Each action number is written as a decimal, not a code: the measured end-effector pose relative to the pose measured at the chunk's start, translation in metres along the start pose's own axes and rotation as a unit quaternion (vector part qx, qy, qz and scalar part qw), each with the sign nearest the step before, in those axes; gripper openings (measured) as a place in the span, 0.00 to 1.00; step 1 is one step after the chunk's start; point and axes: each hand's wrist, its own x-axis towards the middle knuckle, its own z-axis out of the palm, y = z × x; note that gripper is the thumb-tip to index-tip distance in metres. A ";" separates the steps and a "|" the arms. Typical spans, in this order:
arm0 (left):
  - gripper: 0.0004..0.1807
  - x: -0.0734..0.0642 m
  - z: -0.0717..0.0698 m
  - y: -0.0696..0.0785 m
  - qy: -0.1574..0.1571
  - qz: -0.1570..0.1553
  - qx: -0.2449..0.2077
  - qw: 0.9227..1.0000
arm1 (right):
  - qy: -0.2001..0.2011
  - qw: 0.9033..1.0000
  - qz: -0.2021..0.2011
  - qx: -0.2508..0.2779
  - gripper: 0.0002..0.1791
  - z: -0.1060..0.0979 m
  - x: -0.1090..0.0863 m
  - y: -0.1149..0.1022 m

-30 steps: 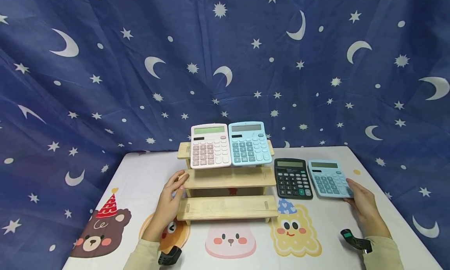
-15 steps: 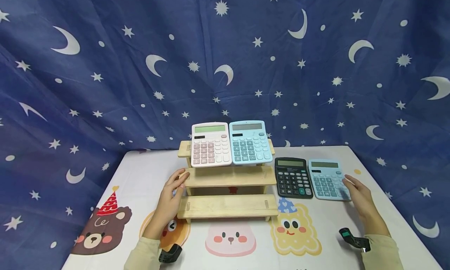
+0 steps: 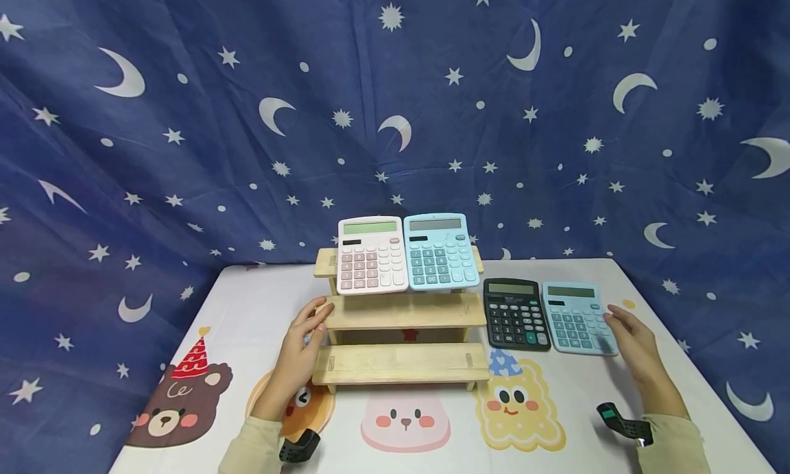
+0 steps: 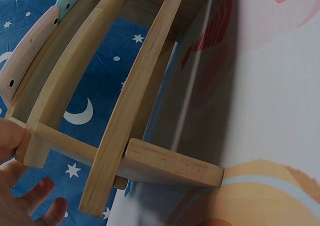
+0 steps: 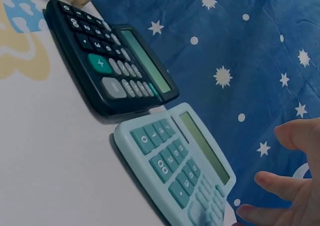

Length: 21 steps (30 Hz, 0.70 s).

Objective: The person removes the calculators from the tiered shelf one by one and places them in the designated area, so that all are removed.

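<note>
My left hand (image 3: 298, 350) rests its fingertips on the left end of the wooden stepped rack (image 3: 401, 371), at the middle shelf; in the left wrist view its other fingers (image 4: 55, 211) are spread apart. My right hand (image 3: 638, 354) is beside the right edge of a light-blue calculator (image 3: 574, 320), its fingers loose and holding nothing. That calculator lies on the table, just right of a black calculator (image 3: 515, 316). On the rack's top shelf, a pink-and-white calculator (image 3: 372, 254) and another blue calculator (image 3: 441, 251) lean side by side.
The white tablecloth (image 3: 457, 426) carries printed cartoon figures. Behind the table hangs a dark-blue curtain (image 3: 432, 117) with moons and stars. The rack's right end stands close to the black calculator. Each wrist wears a black strap device.
My right hand has let go of the light-blue calculator's right edge, and its near end has settled slightly downward. The left hand keeps its place at the rack.
</note>
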 end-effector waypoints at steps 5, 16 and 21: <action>0.21 0.000 0.000 0.000 0.001 -0.001 0.002 1.000 | 0.007 1.000 -0.007 0.004 0.40 0.000 -0.017 -0.023; 0.21 0.001 0.001 0.000 0.001 -0.001 -0.002 1.000 | 0.018 0.994 -0.108 0.002 0.35 0.006 -0.035 -0.052; 0.21 0.001 0.001 0.000 0.004 0.001 -0.005 1.000 | -0.009 0.984 -0.176 0.036 0.34 0.017 -0.039 -0.066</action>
